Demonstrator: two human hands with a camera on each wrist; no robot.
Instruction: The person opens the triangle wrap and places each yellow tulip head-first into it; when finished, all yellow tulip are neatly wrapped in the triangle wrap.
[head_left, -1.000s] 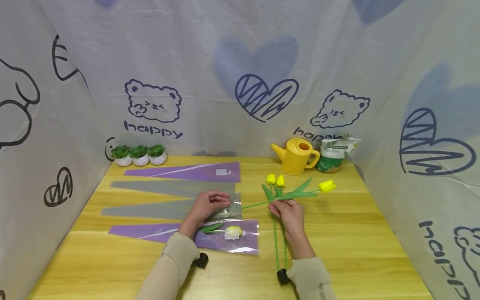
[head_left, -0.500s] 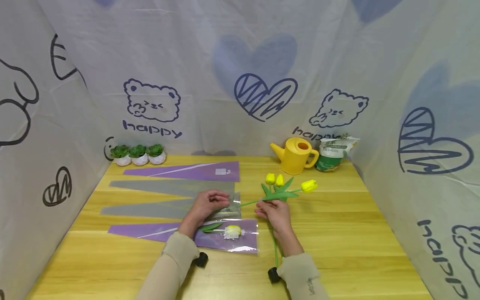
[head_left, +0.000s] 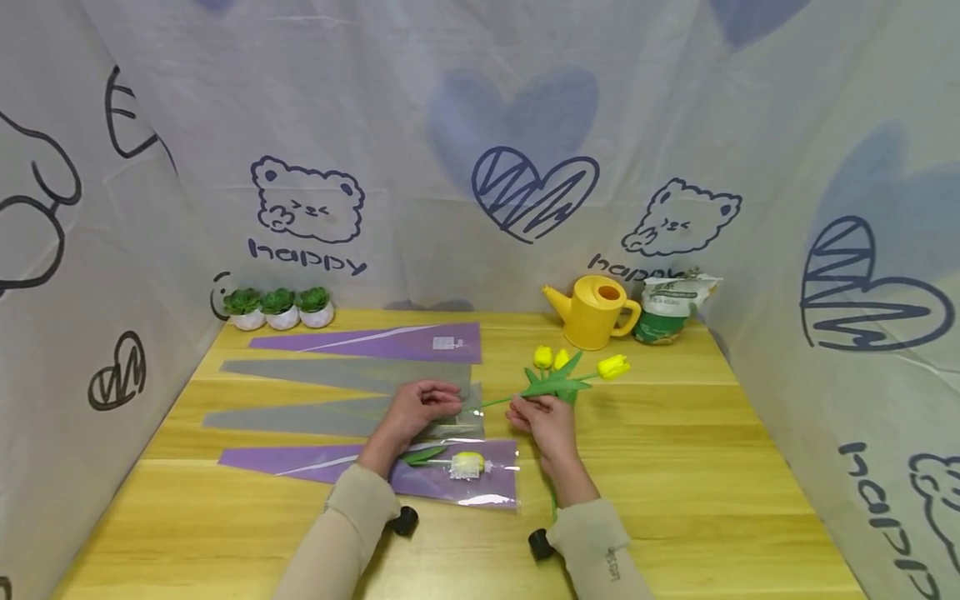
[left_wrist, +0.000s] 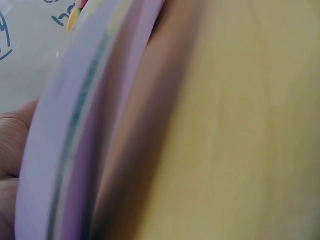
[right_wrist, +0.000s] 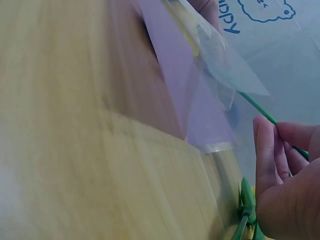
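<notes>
Between the thumb and fingers of my right hand [head_left: 546, 427] is the green stem of a yellow tulip [head_left: 613, 367]. Its bloom points right, and the stem's other end runs left into a grey flower sleeve [head_left: 300, 417]. My left hand [head_left: 416, 412] pinches that sleeve near its mouth, fingers partly hiding it. In the right wrist view the clear mouth [right_wrist: 230, 70] is lifted around the stem [right_wrist: 260, 107]. Below lies a purple sleeve [head_left: 337, 467] with a yellow tulip [head_left: 468, 464] inside. Two more tulips [head_left: 542, 357] lie behind my right hand, stems partly covered.
Another grey sleeve [head_left: 315, 375] and a purple sleeve [head_left: 390, 342] lie farther back. Small potted succulents [head_left: 279, 308] stand at the back left. A yellow watering can [head_left: 588, 312] and a green-white bag [head_left: 667, 308] stand at the back right.
My right hand has moved left with the tulip, and more of its stem is inside the grey sleeve. My left hand has stayed at the sleeve's mouth.
</notes>
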